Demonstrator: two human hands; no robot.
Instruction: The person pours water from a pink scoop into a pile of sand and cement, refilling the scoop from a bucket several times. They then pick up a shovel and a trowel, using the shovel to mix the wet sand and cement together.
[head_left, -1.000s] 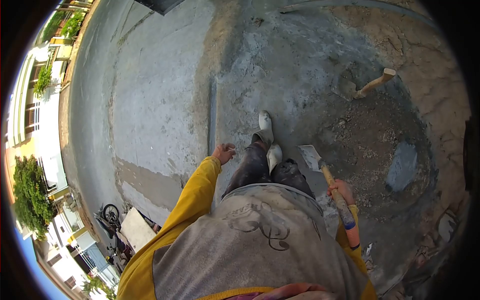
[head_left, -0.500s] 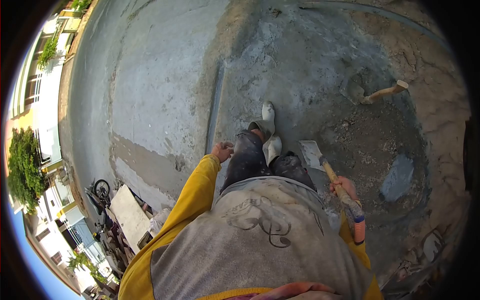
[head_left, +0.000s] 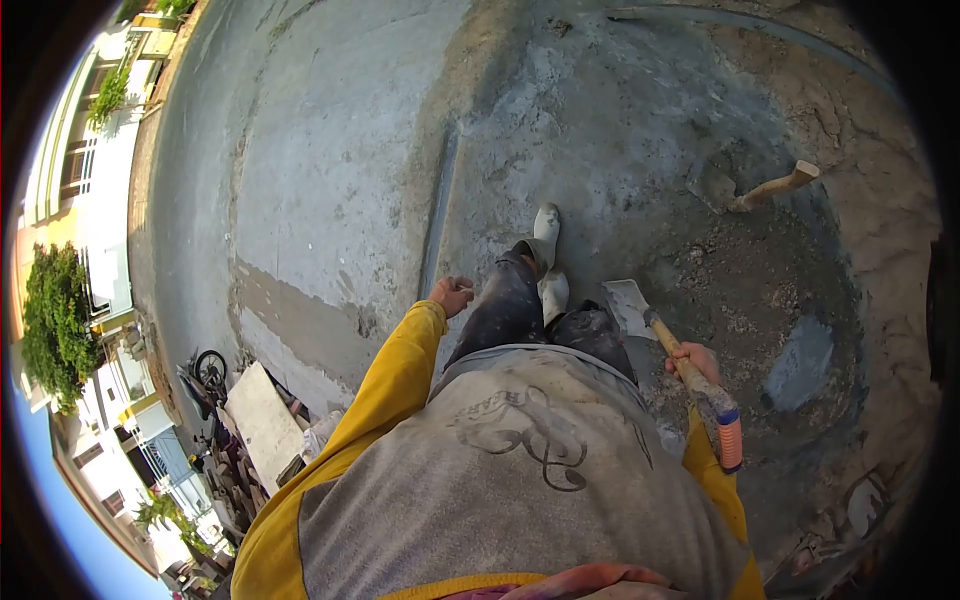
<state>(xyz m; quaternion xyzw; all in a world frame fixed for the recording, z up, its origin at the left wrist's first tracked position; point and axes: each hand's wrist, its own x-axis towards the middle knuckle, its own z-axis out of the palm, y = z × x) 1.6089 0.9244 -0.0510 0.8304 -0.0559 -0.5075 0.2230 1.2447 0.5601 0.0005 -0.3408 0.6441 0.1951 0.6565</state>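
Observation:
My right hand (head_left: 697, 363) is wrapped round the wooden shaft of a shovel (head_left: 668, 338) at my right side. The shovel's pale metal blade (head_left: 627, 308) points forward, low over the ground beside my boots. Its rear end has a blue band and an orange ribbed grip (head_left: 731, 444). My left hand (head_left: 452, 295) hangs by my left thigh, fingers loosely curled and somewhat apart, with nothing visible in it. Ahead on the right, a second tool with a wooden handle (head_left: 778, 187) stands with its metal blade (head_left: 712, 187) down in the grey mix.
Dark, lumpy wet mix (head_left: 740, 270) covers the ground to my right, with a bluish puddle (head_left: 800, 362) in it. A straight groove (head_left: 438, 215) runs along the concrete (head_left: 330, 180) on my left. Boards (head_left: 263, 425), scrap and a bicycle wheel (head_left: 210, 370) lie farther left.
The view has shifted slightly, so the surroundings sit a little farther right. My left hand has moved slightly and shows more of its fingers. The shovel stays in my right hand.

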